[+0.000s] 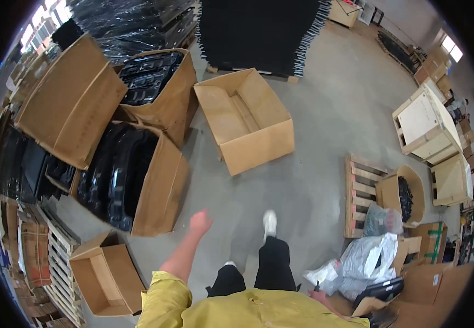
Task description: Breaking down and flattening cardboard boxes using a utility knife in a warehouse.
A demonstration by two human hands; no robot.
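My left hand (pixel 201 222) is out in front of me over the grey floor, its fingers curled and nothing visible in them. To its left stands a tall cardboard box (pixel 163 188) packed with glossy black moulded parts (pixel 118 175). Farther ahead, an open cardboard box (pixel 259 151) sits on the floor with its bare inside showing. Low at my right side, my right hand (pixel 319 297) is closed around a small dark, slim object (pixel 317 286) whose kind I cannot make out. Close to that hand lie plastic bags (pixel 365 259).
Another box of black parts (pixel 152 76) stands far left, beside a large raised cardboard flap (pixel 70 101). A smaller open carton (pixel 106 276) lies near left by pallets (pixel 59 257). On the right are a wooden pallet (pixel 352 197) and wooden crates (pixel 425 123). A black stack (pixel 259 35) stands ahead.
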